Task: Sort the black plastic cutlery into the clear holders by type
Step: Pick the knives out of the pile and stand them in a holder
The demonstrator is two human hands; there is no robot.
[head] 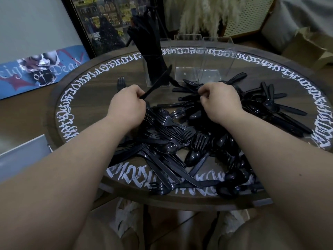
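Two hands work over a heap of black plastic cutlery on a round lettered table.

The left hand (128, 103) pinches a black knife (157, 83) by its handle, blade angled toward the left clear holder (155, 69), which already stands full of knives. The right hand (219, 103) curls its fingers round pieces in the cutlery pile (180, 141) at frame centre. Two more clear holders (201, 58) stand at upper centre.
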